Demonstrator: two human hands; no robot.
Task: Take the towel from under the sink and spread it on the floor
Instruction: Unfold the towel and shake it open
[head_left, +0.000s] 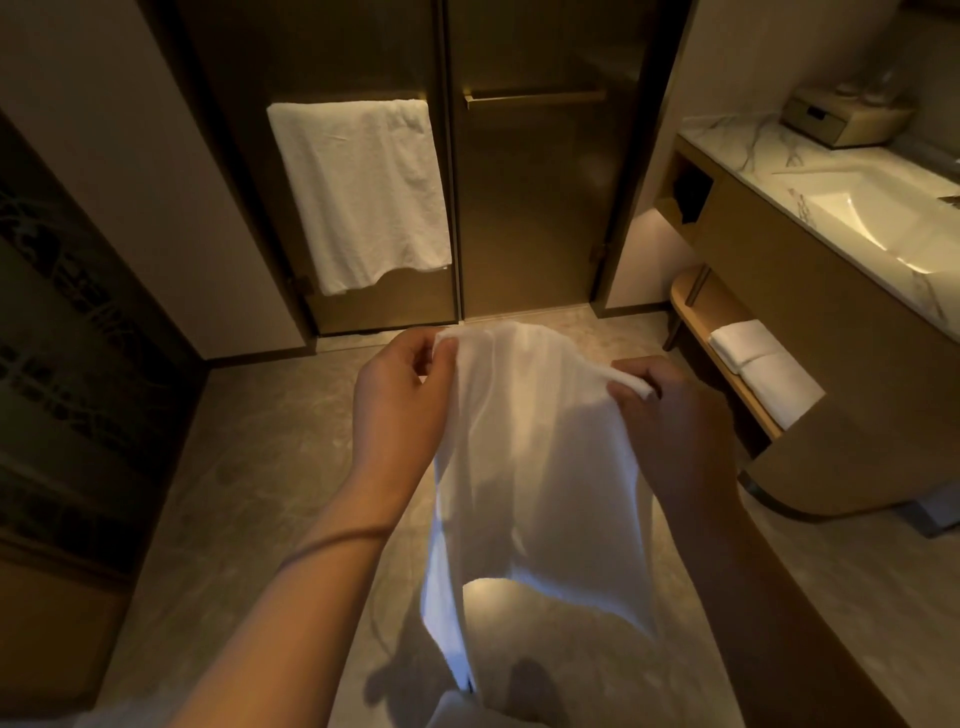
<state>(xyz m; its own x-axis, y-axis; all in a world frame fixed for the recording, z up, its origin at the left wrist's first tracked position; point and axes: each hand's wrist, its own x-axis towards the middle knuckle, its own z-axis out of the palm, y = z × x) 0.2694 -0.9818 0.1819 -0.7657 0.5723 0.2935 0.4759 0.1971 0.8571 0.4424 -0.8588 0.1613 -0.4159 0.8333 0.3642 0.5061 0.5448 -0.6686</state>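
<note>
A white towel (535, 467) hangs in front of me above the tiled floor (260, 493), partly unfolded, its lower edge clear of the ground. My left hand (400, 400) pinches its upper left corner. My right hand (670, 421) grips the upper right edge. The two hands are held about a towel's width apart at the same height. To the right stands the sink (878, 208) in a marble counter, with a low wooden shelf (727, 374) beneath it.
Two folded white towels (763, 364) lie on the shelf under the sink. Another white towel (363, 192) hangs on a bar on the dark glass doors (535, 208) ahead. A wooden box (841, 117) sits on the counter. A dark patterned panel (78, 364) stands left.
</note>
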